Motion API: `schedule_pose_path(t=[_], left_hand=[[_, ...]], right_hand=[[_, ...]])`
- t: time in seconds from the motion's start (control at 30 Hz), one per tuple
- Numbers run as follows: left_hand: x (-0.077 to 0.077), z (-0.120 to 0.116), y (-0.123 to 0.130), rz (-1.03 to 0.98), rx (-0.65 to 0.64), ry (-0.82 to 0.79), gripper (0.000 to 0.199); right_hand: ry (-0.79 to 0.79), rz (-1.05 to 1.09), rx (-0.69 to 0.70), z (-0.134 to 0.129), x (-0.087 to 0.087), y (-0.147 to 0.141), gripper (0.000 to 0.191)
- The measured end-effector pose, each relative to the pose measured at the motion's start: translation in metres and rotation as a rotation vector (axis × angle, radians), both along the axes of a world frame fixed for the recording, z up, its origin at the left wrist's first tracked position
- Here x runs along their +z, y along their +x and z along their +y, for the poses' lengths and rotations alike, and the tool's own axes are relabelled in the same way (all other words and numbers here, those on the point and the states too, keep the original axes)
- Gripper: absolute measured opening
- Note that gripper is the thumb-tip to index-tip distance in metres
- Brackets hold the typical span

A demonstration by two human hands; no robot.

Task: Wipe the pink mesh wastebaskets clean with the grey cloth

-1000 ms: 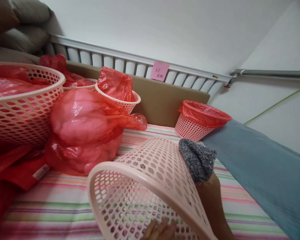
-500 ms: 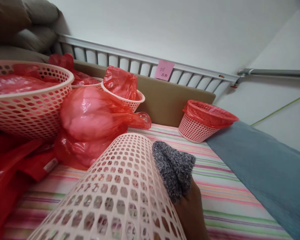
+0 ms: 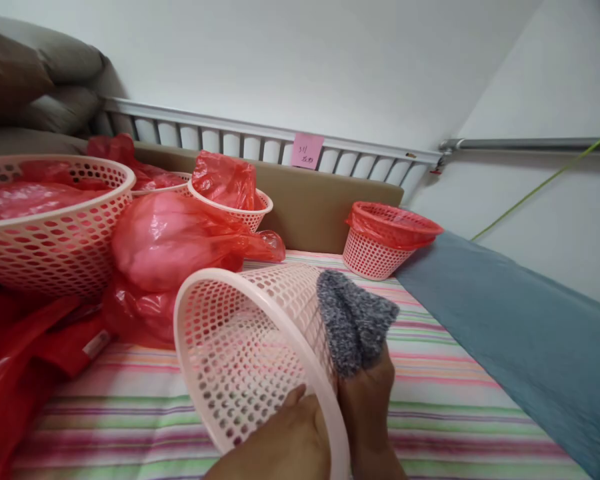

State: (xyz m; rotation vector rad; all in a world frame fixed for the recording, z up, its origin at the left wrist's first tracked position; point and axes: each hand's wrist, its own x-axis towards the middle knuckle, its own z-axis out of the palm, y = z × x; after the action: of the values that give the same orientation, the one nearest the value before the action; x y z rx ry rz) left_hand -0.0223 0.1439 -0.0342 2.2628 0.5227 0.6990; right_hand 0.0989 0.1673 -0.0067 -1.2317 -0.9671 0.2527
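the right hand [image 3: 367, 380] holds a grey cloth [image 3: 355, 320] against the outside of the tipped basket [image 3: 300, 293], above the striped sheet [image 3: 130, 413]. the left hand [image 3: 300, 420] reaches inside; i cannot tell its grip. if that is loose, pushing the cloth could roll the basket into the red bag [image 3: 165, 247].

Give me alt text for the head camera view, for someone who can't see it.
A tilted pink basket opens toward the viewer, with the left grip inside and the right grip holding a grey cloth against its outside. A striped sheet lies beneath, with a stuffed red bag to the left and a red-lined basket behind at right.
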Motion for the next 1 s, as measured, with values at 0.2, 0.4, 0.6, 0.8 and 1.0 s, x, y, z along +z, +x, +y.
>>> schedule_pose_path(t=[0.2, 0.4, 0.6, 0.8, 1.0], left_hand=[[-0.004, 0.009, -0.024, -0.021, 0.103, -0.056, 0.075], [-0.025, 0.010, -0.014, -0.130, 0.253, -0.138, 0.082], [-0.091, 0.017, -0.006, -0.085, 0.074, -0.028, 0.067], [-0.100, 0.028, -0.008, -0.052, -0.042, 0.053, 0.068], [-0.112, 0.027, -0.007, 0.019, -0.040, 0.117, 0.072]], right_hand=[[-0.023, -0.056, 0.075, 0.004, -0.013, -0.017, 0.043], [-0.036, -0.177, 0.082, 0.011, -0.019, -0.022, 0.037], [-0.037, -0.306, 0.019, -0.010, -0.024, -0.008, 0.031], [-0.005, -0.324, -0.080, -0.017, -0.037, 0.002, 0.024], [-0.102, -0.425, -0.105, 0.021, -0.031, 0.023, 0.031]])
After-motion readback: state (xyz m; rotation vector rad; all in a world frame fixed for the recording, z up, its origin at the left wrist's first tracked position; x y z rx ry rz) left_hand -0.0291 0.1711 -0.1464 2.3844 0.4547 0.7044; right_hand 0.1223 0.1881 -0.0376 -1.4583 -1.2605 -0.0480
